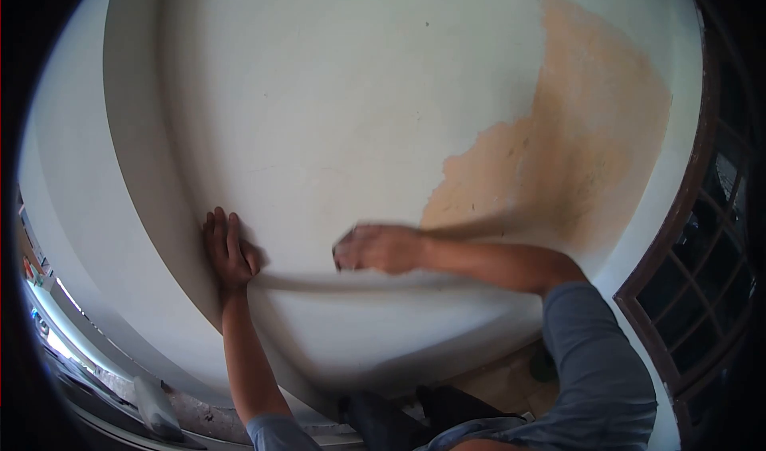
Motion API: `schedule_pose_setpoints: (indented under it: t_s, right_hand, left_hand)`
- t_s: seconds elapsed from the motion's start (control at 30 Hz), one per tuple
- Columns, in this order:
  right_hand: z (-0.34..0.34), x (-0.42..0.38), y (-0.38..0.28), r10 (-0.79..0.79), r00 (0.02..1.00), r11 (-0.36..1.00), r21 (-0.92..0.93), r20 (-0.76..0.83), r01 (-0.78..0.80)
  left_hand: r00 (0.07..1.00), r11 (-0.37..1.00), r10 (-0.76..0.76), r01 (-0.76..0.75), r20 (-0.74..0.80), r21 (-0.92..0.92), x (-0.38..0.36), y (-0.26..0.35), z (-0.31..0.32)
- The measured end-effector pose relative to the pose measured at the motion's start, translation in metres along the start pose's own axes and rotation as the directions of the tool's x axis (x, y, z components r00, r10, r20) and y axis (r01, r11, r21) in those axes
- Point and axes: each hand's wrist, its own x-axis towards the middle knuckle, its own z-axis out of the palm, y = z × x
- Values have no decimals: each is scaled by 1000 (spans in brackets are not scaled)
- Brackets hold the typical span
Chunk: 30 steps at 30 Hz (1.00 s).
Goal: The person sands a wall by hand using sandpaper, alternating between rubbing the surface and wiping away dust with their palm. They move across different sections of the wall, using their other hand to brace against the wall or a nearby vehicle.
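Note:
My left hand (230, 248) lies against the white wall (343, 116) near its left corner, fingers stretched upward and nothing in it. My right hand (384, 248) is in front of the lower wall, just above a horizontal ledge line, slightly smeared by motion. Its fingers are curled together, and a small dark edge shows at the fingertips; what it holds, if anything, cannot be made out. Right of this hand spreads a bare orange-tan patch (558, 148) with a ragged left edge, where the white coat is absent.
At the right stands a brown-framed window or door (690, 267) with a grid of dark panes. A white pillar (132, 212) juts out on the left. Below are dark trouser legs (391, 419) and a tiled floor (511, 387) with a dark green object (543, 365).

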Motion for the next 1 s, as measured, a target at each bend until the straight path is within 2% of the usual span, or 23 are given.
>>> schedule_pose_setpoints:
  t_s: [0.03, 0.07, 0.1, 0.13, 0.17, 0.2, 0.27, 0.3, 0.37, 0.4, 0.43, 0.53, 0.57, 0.6, 0.63, 0.67, 0.73, 0.8, 0.83, 0.87, 0.9, 0.93, 1.0]
  right_hand:
    - [-50, 14, 22, 99, 994, 995, 22, -50, -98]
    - [-96, 15, 48, 91, 991, 881, -456, -102, -127]
    - [-140, 17, 77, 119, 953, 681, -675, -279, -283]
    - [-181, 15, 106, 216, 827, 495, -672, -519, -551]
    - [-212, 10, 134, 245, 661, 422, -535, -709, -731]
    - [-220, 17, 141, 181, 589, 363, -503, -788, -785]
    - [-171, 36, 119, 228, 645, 240, -599, -730, -764]
    - [-131, 53, 77, 407, 708, 327, -631, -578, -703]
    - [-20, 33, 16, 270, 952, 889, -341, -145, -305]
    - [43, 10, -8, 192, 981, 975, -115, 15, -189]
    - [57, 2, -28, -39, 998, 913, -404, 50, 56]
    - [34, 11, -11, -2, 999, 970, -244, 46, 13]
    - [0, 10, 6, -14, 999, 957, -291, -46, 0]
    - [-35, 17, 29, 70, 980, 981, -164, -185, -101]
    - [-87, 25, 55, 33, 979, 881, -456, -203, -124]
    - [-127, 31, 73, 113, 932, 673, -664, -344, -326]
    - [-178, 37, 116, 222, 738, 457, -600, -638, -656]
    - [-158, 57, 108, 248, 664, 305, -594, -705, -744]
    - [-130, 67, 82, 407, 682, 360, -580, -608, -731]
    - [-88, 68, 52, 409, 798, 556, -573, -442, -602]
    - [-42, 60, 24, 342, 913, 812, -419, -223, -406]
    - [21, 43, 0, 249, 961, 929, -250, -118, -272]
    - [45, 35, -32, 71, 997, 928, -367, -4, -67]
  left_hand:
    - [1000, 1000, -8, 8, 7, -8, -1, 3, 0]
    - [1000, 1000, -14, 14, 19, -16, -1, 6, 1]
    - [1000, 1000, -10, 10, 3, -19, 0, 5, 1]
    - [1000, 1000, -4, 4, -12, -22, 1, 4, 0]
    - [1000, 1000, -4, 4, -1, -29, 1, 5, 0]
    - [1000, 1000, -11, 11, 0, -23, 1, 5, -1]
    - [1000, 1000, -14, 14, -3, -11, 3, 6, -1]
    - [1000, 1000, -8, 7, -18, -22, 4, 6, 0]
    - [1000, 1000, -3, 2, -26, -29, 1, 7, -2]
    - [1000, 1000, 2, -3, -18, -21, 0, 8, -2]
    - [1000, 1000, 13, -13, -18, -11, 1, 6, -1]
    - [1000, 1000, 9, -10, -21, -16, -2, 3, 2]
    - [1000, 1000, 8, -8, -12, -22, -3, 4, 2]
    - [1000, 1000, 9, -9, -15, -29, -1, 5, 1]
    - [1000, 1000, 5, -6, -25, -29, 0, 4, 1]
    - [1000, 1000, -3, 3, -19, -26, 0, 5, 2]
    - [1000, 999, -12, 11, -25, -31, -1, 4, 2]
    - [999, 999, -24, 23, -22, -43, -3, 5, 4]
    - [1000, 998, -25, 24, -18, -51, -3, 3, 3]
    - [999, 999, -21, 20, -31, -37, 0, 1, 2]
    - [999, 999, -19, 18, -29, -33, 0, 1, 3]
    - [1000, 999, -18, 18, -19, -38, -3, 4, 1]
    - [1000, 999, -14, 12, -27, -39, -5, 6, 3]
